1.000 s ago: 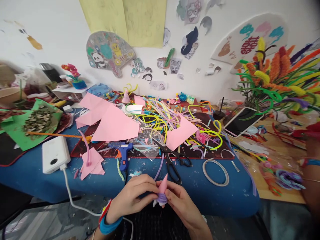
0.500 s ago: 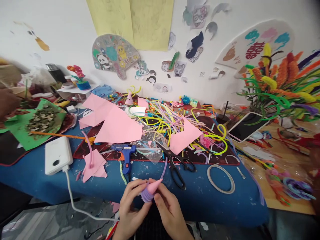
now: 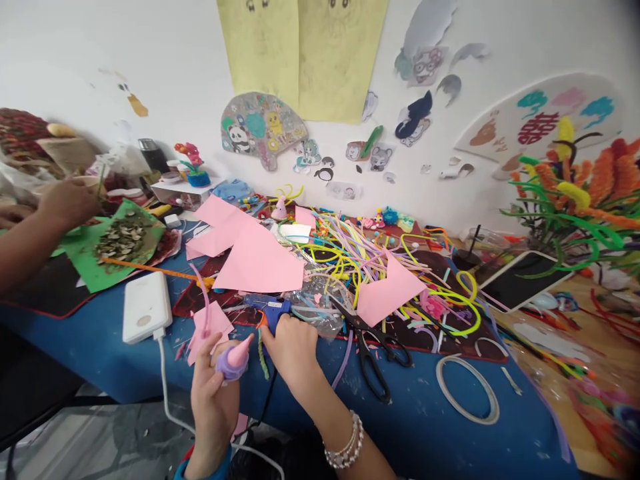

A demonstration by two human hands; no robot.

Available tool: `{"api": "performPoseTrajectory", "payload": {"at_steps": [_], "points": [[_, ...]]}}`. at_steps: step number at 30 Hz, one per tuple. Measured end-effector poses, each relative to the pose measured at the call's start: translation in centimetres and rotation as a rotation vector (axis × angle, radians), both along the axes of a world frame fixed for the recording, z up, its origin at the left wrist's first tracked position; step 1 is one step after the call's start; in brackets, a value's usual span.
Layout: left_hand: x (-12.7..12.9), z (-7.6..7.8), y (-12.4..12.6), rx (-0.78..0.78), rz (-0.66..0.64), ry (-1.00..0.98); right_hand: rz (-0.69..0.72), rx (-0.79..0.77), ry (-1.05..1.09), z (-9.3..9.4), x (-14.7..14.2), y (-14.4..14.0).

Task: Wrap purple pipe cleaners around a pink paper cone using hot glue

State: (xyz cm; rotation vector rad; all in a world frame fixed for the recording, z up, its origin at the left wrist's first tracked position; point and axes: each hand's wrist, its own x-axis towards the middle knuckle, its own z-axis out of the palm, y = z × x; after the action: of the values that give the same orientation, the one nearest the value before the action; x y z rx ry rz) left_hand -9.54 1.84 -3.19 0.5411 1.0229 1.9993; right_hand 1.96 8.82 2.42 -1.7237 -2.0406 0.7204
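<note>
My left hand (image 3: 215, 383) is closed around a small pink paper cone (image 3: 240, 355) with a purple fuzzy band (image 3: 230, 365) wrapped about its base, the tip leaning up and to the right. On the blue tabletop, my right hand (image 3: 293, 350) grips the handle of a blue glue gun (image 3: 273, 308), its fingers covering most of the grip. Just left of the gun lie pink paper pieces (image 3: 220, 319) with a curved pink strip on them. A light green twisted strand (image 3: 263, 357) hangs near my right fingers.
Black scissors (image 3: 375, 360) and a white tape ring (image 3: 467, 390) lie to the right. A white power bank (image 3: 146, 307) with a cable stands left. Pink paper (image 3: 260, 260) and tangled pipe cleaners (image 3: 340, 253) cover the mat. Another person's arm (image 3: 45, 223) reaches in at far left.
My right hand has let go of the cone and taken hold of the glue gun. My left hand has moved left with the cone. The view has shifted, and another person's arm shows more.
</note>
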Motion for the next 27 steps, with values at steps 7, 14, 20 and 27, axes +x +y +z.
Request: {"api": "performPoseTrajectory", "payload": {"at_steps": [7,14,20,27], "points": [[-0.8,-0.5,-0.1,-0.089,-0.031,-0.074,-0.031,0.029,0.358,-0.6,0.8,-0.3],[-1.3,-0.9,-0.5,-0.085,-0.142,-0.126,0.138,0.033,0.970,0.3,-0.4,-0.7],[-1.2,-0.9,-0.9,-0.082,-0.096,-0.218,0.121,0.116,1.164,1.3,-0.6,-2.2],[-0.5,-0.4,-1.3,-0.142,-0.046,-0.072,0.030,-0.021,1.247,-1.7,3.3,-4.8]]}}
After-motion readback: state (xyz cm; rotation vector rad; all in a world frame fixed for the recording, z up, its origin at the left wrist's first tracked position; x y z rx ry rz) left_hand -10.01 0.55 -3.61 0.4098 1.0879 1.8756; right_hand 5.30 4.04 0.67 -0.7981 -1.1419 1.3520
